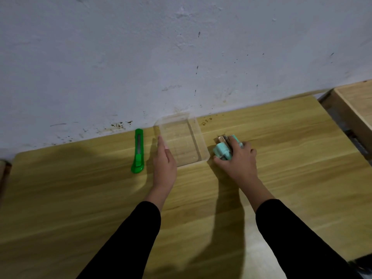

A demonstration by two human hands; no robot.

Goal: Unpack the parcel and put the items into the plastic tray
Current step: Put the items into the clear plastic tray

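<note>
Right hand (236, 161) curled over teal items (221, 151) — left hand (165, 161) flat against plastic tray (203, 144), lengthwise toward wall (141, 57).

- Right hand (237, 161) covers most of the teal-and-brown bundle (221, 151); contents unclear.
- Wooden piece (354, 105) beyond right edge of tabletop (291, 178), cut by frame.
- Blurred object (5, 168) at left edge, unidentifiable.

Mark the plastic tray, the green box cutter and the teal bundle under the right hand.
plastic tray (182, 141): head view, bare middle of its floor.
green box cutter (138, 150): head view, middle of its body.
teal bundle (221, 151): head view, exposed teal face nearest the tray.
</note>
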